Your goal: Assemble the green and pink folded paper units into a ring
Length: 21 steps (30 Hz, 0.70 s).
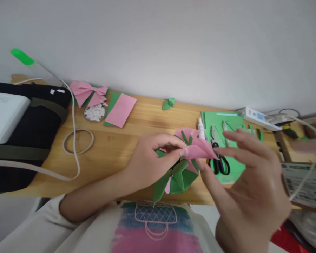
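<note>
My left hand [154,158] pinches a folded paper flower [183,175] made of pink petals and green leaves. Its thumb and forefinger close on the base of one pink petal [200,149], where a small white bit shows. To the right, my right hand [244,179] has its fingers spread, with the thumb and a fingertip close around the petal's outer end; whether they touch it I cannot tell. Part of the flower is hidden behind my left fingers. Beyond it a white glue bottle [201,129] stands on the table.
Black-handled scissors [218,158] and a craft knife [225,131] lie on green paper [234,168]. A dish of white bits [94,113], pink paper [121,110], folded pink paper [88,92], a tape ring [78,141] and a cable [75,140] are left. A power strip [260,118] is right.
</note>
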Available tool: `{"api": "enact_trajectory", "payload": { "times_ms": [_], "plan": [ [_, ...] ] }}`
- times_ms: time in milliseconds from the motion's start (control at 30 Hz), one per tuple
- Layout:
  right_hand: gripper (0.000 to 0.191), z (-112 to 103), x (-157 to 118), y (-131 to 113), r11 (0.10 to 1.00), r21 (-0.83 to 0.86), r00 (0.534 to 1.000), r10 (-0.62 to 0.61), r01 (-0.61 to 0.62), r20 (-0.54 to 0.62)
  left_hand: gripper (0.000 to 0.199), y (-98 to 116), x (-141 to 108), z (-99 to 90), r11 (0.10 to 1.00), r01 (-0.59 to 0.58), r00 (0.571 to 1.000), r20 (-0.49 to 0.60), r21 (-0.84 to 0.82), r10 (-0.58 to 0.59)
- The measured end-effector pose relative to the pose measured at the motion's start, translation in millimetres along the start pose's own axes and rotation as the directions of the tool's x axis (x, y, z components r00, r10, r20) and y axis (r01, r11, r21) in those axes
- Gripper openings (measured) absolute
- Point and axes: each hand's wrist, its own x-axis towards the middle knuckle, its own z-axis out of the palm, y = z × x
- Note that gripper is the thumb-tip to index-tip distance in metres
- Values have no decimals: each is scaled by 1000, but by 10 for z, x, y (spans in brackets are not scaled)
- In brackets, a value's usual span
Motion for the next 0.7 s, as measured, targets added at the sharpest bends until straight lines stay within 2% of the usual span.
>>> {"api": "enact_trajectory", "payload": {
  "times_ms": [67,133,233,400,533,633,700],
  "plan": [
    [27,-60,136,92,995,12,981,-99,98,170,9,43,20,-7,1000,2,999,37,-18,-2],
    [15,-94,265,178,980,49,920,-199,194,337,13,75,30,-9,999,-33,998,59,-1,33],
    [6,-98,400,254,959,45,851,-269,280,452,21,95,39,-16,992,-108,989,110,66,100],
    [11,-40,456,251,946,10,841,-292,323,456,17,81,95,-55,980,-179,970,179,87,162],
    [12,35,445,249,973,48,859,-224,228,460,13,73,169,-98,986,-161,966,208,29,152],
    [17,105,444,263,986,81,879,-164,143,449,22,74,197,-157,993,-118,971,210,0,115],
    [21,149,448,268,988,127,903,-130,85,410,38,73,182,-207,989,-140,972,197,55,126]
  ]
}}
